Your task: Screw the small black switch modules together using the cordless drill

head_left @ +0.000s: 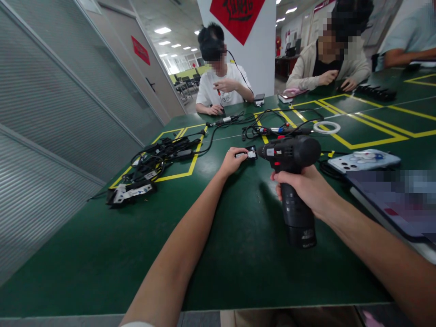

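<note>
In my right hand is a black cordless drill, gripped by its handle and pointing left. Its front end is close to a small black part with a pale face on the green table. My left hand is closed on that small part, holding it near the tabletop. Whether the drill's tip touches the part I cannot tell. The fingers of my left hand partly hide the part.
Black cables and adapters lie in a heap at left, beside a black-and-white piece. More cables and a white ring are farther back. A phone lies at right. Co-workers sit across the green table.
</note>
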`<state>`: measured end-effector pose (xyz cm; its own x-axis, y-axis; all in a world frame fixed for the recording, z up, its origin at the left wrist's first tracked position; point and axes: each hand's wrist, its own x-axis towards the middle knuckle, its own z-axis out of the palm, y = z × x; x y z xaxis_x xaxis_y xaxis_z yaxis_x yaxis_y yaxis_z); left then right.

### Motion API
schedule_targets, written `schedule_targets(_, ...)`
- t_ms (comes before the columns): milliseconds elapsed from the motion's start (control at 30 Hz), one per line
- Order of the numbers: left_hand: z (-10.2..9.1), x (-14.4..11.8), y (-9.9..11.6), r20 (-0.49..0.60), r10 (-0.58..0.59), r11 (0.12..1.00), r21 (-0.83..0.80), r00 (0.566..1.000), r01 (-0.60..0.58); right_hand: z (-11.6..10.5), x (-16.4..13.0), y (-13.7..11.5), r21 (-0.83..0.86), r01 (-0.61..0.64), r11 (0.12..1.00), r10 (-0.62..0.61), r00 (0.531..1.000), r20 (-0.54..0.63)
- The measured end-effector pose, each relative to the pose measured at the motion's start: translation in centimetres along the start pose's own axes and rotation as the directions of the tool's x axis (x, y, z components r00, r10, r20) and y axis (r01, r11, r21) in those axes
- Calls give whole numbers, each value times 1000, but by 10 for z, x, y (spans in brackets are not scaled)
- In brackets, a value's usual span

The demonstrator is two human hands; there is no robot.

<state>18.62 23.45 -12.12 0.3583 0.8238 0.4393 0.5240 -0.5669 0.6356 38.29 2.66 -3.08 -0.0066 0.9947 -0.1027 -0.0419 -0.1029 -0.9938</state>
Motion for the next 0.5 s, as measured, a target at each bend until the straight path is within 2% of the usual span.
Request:
schedule_targets(233, 1, 1, -1, -10, 14, 1000, 13, 1000, -14, -3, -9, -13, -41, -78, 996, 81, 992, 96)
schedule_targets(367, 1, 1, -1, -5, 13, 1000, 1, 1000, -13, -1, -8, -11, -50, -58, 997, 63, 991, 115)
schedule_targets(500, -1, 1, 0, 6, 15, 1000, -23, 1000, -15, 0, -5, -8, -28, -93, 995, 96, 987, 132)
